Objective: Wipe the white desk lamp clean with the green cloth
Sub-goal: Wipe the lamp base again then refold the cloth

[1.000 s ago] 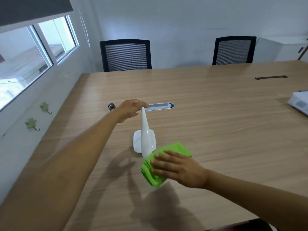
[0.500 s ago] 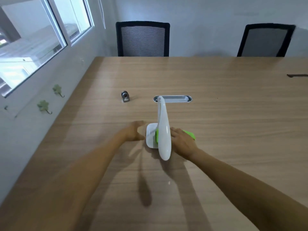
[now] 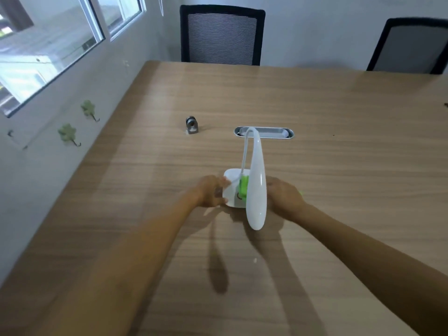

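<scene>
Wiping now: I rub the bright green cloth (image 3: 243,187) over the flat white base of the white desk lamp (image 3: 256,185), under its drooping oval head.
Lamp position: it stands on the wooden desk (image 3: 339,166), near me, just before the oval metal cable slot (image 3: 274,132).
Left hand (image 3: 210,191): fingers curled against the base's left edge, steadying it.
Right hand (image 3: 282,197): mostly hidden behind the head; I cannot tell its grip, though green peeks out beside it.
Next move: probably working around the thin neck, keeping the base pinned.
</scene>
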